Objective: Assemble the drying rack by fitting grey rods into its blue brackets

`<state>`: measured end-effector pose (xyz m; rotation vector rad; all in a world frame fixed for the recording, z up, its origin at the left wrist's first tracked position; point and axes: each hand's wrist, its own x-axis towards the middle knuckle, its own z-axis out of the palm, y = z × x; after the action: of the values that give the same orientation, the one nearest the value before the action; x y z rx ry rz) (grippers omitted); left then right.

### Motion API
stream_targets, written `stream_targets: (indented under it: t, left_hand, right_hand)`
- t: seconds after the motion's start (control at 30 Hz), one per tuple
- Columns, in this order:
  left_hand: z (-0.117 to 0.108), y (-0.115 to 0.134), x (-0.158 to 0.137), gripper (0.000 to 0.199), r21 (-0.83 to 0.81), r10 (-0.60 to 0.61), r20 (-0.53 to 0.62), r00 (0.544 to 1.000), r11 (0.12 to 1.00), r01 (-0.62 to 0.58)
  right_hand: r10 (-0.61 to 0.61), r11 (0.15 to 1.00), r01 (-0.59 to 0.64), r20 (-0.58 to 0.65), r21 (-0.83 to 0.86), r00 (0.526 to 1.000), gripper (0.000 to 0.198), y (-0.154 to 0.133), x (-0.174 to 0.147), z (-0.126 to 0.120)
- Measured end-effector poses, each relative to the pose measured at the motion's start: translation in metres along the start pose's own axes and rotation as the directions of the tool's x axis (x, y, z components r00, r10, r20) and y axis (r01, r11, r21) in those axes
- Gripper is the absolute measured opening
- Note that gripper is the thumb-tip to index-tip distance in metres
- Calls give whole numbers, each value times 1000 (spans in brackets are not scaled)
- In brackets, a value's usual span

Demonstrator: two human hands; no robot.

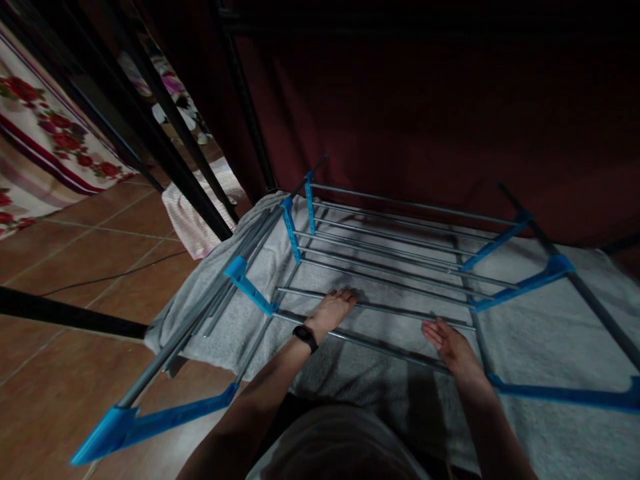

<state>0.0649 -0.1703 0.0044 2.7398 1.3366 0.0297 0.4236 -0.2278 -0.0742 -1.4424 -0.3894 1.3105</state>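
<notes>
Grey rods of the drying rack (390, 260) lie under my flat, open left hand (333, 308) and right hand (450, 343); leaning harder might bend them or pinch fingers.

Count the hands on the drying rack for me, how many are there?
2. The left hand lies flat on the grey rods of the drying rack, near its left side. The right hand rests on the nearest rods, further right.
</notes>
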Motion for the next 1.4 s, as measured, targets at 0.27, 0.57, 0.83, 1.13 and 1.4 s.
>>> stream_targets:
  t: [0.27,0.57,0.83,1.13,1.4]
  left_hand:
    - [2,9,6,49,67,5,-21,1000,998,-4]
    - [-3,13,9,47,83,41,-17,999,996,-39]
    - [3,28,17,57,1,88,-11,996,996,-88]
    - [-17,33,16,65,-20,84,-78,993,996,-85]
    - [-46,38,9,55,40,112,-274,955,994,-105]
  right_hand:
    - [-33,999,34,38,-7,999,24,2,3,-2]
    - [70,984,-63,-35,167,997,25,-5,-3,7]
    - [72,979,-75,23,191,997,19,-10,-20,21]
    - [-76,965,62,45,255,996,31,-46,-51,44]
    - [-196,938,184,12,293,981,34,-82,-67,48]
